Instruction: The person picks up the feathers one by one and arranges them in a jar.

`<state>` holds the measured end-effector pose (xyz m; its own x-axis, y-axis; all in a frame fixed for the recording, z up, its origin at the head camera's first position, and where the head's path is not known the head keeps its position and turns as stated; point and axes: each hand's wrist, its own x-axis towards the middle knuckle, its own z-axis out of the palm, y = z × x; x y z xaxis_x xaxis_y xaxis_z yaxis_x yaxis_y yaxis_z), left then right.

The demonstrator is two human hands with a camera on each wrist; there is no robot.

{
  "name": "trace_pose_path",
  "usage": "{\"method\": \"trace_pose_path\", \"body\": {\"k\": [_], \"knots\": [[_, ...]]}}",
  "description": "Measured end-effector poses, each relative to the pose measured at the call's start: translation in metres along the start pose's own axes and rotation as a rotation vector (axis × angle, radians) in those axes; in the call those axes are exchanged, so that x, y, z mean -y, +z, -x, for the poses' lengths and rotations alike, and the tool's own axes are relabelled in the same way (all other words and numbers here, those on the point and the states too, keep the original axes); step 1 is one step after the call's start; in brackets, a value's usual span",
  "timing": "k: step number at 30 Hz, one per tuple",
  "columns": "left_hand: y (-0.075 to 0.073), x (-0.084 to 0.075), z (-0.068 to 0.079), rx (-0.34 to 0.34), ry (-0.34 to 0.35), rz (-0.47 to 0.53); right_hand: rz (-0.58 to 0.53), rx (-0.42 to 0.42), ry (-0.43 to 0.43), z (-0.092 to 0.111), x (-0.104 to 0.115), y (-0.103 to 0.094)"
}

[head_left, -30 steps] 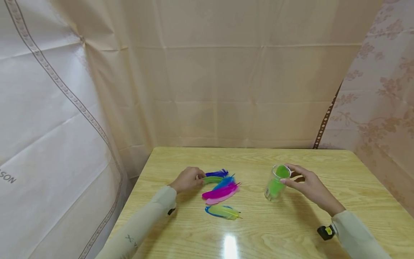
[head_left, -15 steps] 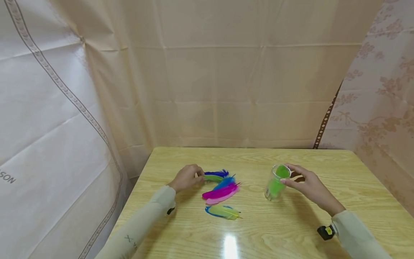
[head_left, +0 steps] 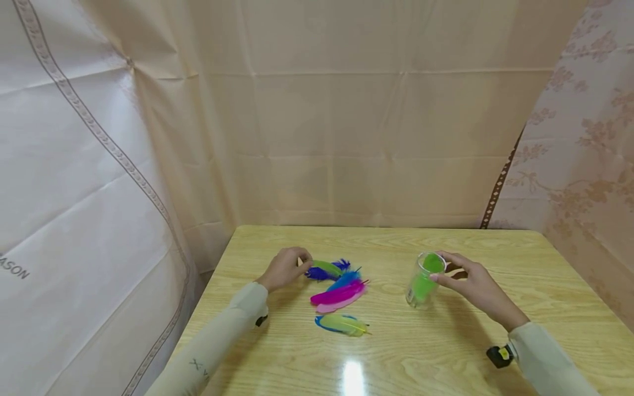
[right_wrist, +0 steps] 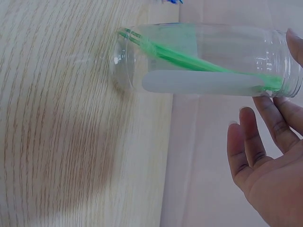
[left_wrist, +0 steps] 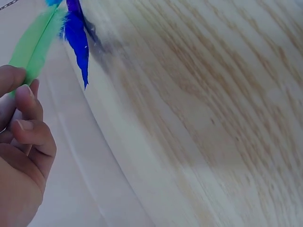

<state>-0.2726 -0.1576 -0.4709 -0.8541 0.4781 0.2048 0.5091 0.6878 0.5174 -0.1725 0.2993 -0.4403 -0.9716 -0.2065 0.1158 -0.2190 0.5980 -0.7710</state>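
Observation:
In the head view my left hand (head_left: 286,268) is at the far end of a group of feathers. It pinches one end of a green feather (left_wrist: 40,42) between thumb and fingers, as the left wrist view shows. Dark blue feathers (head_left: 322,274) lie beneath that green one in the head view. On the right, a clear jar (right_wrist: 227,42) without a lid stands on the table, tilted slightly in the head view. Green feathers (right_wrist: 184,59) lean inside it, and a pale label strip runs along its side. My right hand (head_left: 470,286) grips the jar near its rim.
A light blue feather (head_left: 344,279), a magenta feather (head_left: 337,292) and a pink feather (head_left: 339,303) overlap nearby. Closer to me, a yellow-green feather (head_left: 346,324) lies over a blue one. The wood-grain table (head_left: 391,352) ends at a beige cloth backdrop (head_left: 327,165).
My left hand has moved slightly up and away with the green feather, whose held end is raised. More of the dark blue feathers shows under it. The right hand and jar stay put.

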Motion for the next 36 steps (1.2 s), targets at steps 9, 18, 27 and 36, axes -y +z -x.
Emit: {"method": "trace_pose_path", "body": {"k": [9, 18, 27, 36], "knots": [[-0.006, -0.002, -0.003, -0.071, 0.009, 0.021, 0.006, -0.006, 0.0, 0.0, 0.001, 0.0], [-0.008, -0.004, -0.004, -0.096, -0.001, 0.021, 0.002, -0.004, 0.003, -0.001, -0.005, 0.003], [-0.011, -0.006, -0.006, -0.104, 0.014, 0.037, 0.013, -0.008, 0.001, -0.001, -0.005, 0.003], [-0.014, -0.009, -0.009, -0.119, 0.053, 0.063, 0.011, -0.012, -0.004, -0.002, -0.005, 0.003]]}}
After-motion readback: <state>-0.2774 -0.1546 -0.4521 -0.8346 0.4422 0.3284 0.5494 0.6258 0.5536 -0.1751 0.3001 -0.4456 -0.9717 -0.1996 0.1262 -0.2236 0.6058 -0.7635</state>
